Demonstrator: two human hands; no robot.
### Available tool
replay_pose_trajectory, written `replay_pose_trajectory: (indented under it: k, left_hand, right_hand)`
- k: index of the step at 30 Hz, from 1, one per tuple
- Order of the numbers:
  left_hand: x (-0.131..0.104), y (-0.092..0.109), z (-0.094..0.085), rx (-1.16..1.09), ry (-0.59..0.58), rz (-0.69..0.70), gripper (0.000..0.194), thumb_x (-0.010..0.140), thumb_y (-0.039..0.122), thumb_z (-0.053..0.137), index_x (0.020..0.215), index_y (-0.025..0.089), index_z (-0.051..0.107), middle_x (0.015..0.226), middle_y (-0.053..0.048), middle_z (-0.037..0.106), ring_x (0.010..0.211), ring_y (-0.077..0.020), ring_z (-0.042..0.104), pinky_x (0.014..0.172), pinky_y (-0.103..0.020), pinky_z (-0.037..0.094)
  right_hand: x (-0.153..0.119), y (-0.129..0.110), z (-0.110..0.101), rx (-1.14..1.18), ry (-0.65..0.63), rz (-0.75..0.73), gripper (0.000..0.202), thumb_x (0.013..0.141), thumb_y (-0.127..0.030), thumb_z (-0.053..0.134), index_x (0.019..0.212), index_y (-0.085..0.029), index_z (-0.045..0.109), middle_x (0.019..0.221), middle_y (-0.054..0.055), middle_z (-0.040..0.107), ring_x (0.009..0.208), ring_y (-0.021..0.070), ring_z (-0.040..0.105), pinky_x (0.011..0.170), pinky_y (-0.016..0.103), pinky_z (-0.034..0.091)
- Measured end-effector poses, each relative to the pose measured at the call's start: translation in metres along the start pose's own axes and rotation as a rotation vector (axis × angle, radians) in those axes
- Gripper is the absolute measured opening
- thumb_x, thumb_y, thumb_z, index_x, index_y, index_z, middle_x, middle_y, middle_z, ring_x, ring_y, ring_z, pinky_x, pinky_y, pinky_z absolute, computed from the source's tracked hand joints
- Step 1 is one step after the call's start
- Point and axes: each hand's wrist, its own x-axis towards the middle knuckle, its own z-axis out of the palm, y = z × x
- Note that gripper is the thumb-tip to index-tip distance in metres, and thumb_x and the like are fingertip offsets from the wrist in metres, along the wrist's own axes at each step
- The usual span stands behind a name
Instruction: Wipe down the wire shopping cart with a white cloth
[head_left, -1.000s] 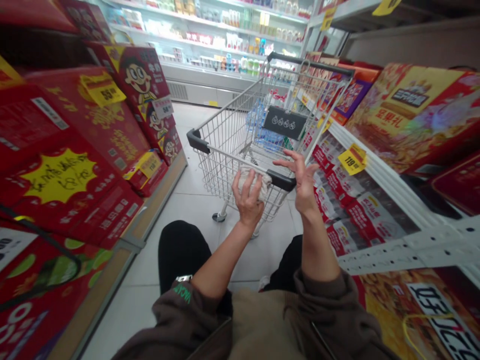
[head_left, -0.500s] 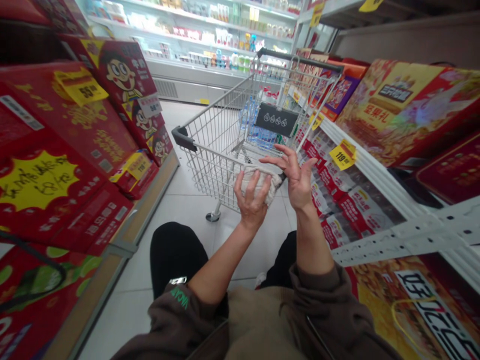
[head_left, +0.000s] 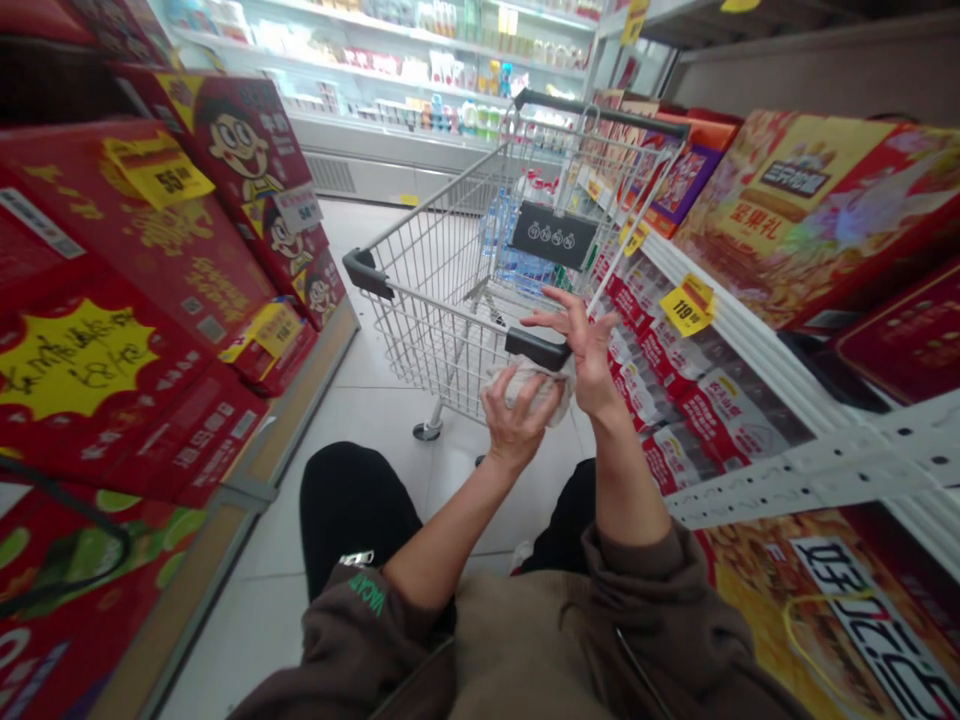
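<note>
A wire shopping cart (head_left: pixel 442 265) stands before me, its front end towards me, with dark plastic corner bumpers. My left hand (head_left: pixel 517 415) presses a pale crumpled cloth (head_left: pixel 556 400) against the cart just below the right-hand bumper (head_left: pixel 538 349). Beside that bumper is my right hand (head_left: pixel 585 350), its fingers spread and holding nothing; whether it touches the bumper I cannot tell. A black sign (head_left: pixel 553 237) with round white symbols hangs at the cart's far end.
Red gift boxes (head_left: pixel 157 260) are stacked along the left. A white metal shelf (head_left: pixel 750 360) with boxes and packed bottles runs close on the right. Behind the cart are water bottles (head_left: pixel 517 240) and a lit refrigerated display (head_left: pixel 390 70). My knees flank the tiled floor (head_left: pixel 375 405).
My left hand and the cloth have moved slightly down and right, off the top of the right-hand bumper, which now shows. The right hand stays open, shifted a little left.
</note>
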Motion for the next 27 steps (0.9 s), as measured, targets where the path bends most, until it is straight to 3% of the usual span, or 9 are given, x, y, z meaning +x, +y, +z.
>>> replay_pose_trajectory:
  k: [4,6,9,12,15,19,23,27]
  left_hand:
    - [0.009,-0.054,-0.019,0.033,0.073,-0.258,0.045,0.080,0.004,0.058,0.115,0.027,0.075,0.129,-0.010,0.064,0.139,-0.0332,0.042,0.117,-0.053,0.040]
    - [0.017,-0.064,-0.027,0.058,0.108,-0.387,0.052,0.075,0.002,0.055,0.118,0.024,0.073,0.133,-0.011,0.060,0.138,-0.0331,0.041,0.119,-0.054,0.038]
    - [0.022,-0.045,-0.027,-0.009,0.120,-0.361,0.055,0.073,0.003,0.055,0.122,0.024,0.071,0.136,-0.012,0.057,0.138,-0.0339,0.041,0.120,-0.056,0.036]
    - [0.017,-0.014,-0.019,-0.089,0.031,-0.176,0.051,0.079,0.005,0.058,0.121,0.029,0.071,0.136,-0.010,0.059,0.143,-0.0353,0.038,0.119,-0.059,0.036]
    - [0.009,-0.010,-0.012,-0.082,-0.035,-0.012,0.042,0.086,0.009,0.060,0.117,0.035,0.073,0.128,-0.007,0.066,0.142,-0.0339,0.041,0.115,-0.057,0.041]
    - [0.008,-0.042,-0.016,-0.012,-0.016,-0.031,0.043,0.083,0.005,0.059,0.113,0.032,0.075,0.125,-0.008,0.067,0.140,-0.0337,0.043,0.114,-0.055,0.042]
    - [0.015,-0.073,-0.027,0.015,0.046,-0.242,0.057,0.069,-0.002,0.055,0.116,0.026,0.072,0.131,-0.011,0.061,0.138,-0.0342,0.041,0.118,-0.055,0.038]
    - [0.025,-0.111,-0.038,0.031,0.124,-0.489,0.061,0.067,0.000,0.052,0.122,0.022,0.066,0.133,-0.013,0.058,0.129,-0.0323,0.048,0.116,-0.055,0.038]
  right_hand:
    - [-0.001,0.004,0.002,-0.045,0.022,-0.006,0.090,0.090,-0.084,-0.003,0.146,-0.038,0.051,0.128,0.004,0.074,0.138,0.0292,0.059,0.128,0.061,0.027]
    - [-0.002,0.002,0.004,-0.067,0.033,-0.010,0.091,0.090,-0.084,-0.003,0.146,-0.038,0.051,0.126,0.004,0.075,0.136,0.0289,0.060,0.127,0.061,0.028]
    - [-0.003,-0.001,0.006,-0.112,0.052,-0.010,0.090,0.091,-0.083,-0.003,0.147,-0.038,0.051,0.121,0.004,0.076,0.137,0.0281,0.059,0.127,0.060,0.030]
    - [-0.003,0.001,0.006,-0.161,0.068,-0.004,0.091,0.090,-0.082,-0.005,0.146,-0.038,0.051,0.120,0.004,0.076,0.136,0.0278,0.061,0.124,0.060,0.034]
    - [-0.004,0.003,0.003,-0.187,0.066,-0.005,0.091,0.090,-0.082,-0.007,0.146,-0.038,0.050,0.120,0.004,0.076,0.133,0.0281,0.063,0.122,0.060,0.038]
    - [-0.004,0.003,0.001,-0.184,0.055,-0.018,0.088,0.092,-0.080,-0.006,0.146,-0.037,0.049,0.117,0.004,0.077,0.137,0.0278,0.061,0.121,0.059,0.038]
    - [-0.005,0.001,0.004,-0.230,0.081,-0.039,0.085,0.094,-0.078,-0.003,0.146,-0.038,0.051,0.115,0.005,0.078,0.136,0.0281,0.061,0.122,0.060,0.035]
    - [-0.009,-0.002,0.004,-0.323,0.088,-0.078,0.082,0.096,-0.076,-0.001,0.147,-0.038,0.051,0.115,0.004,0.078,0.134,0.0284,0.062,0.120,0.061,0.035]
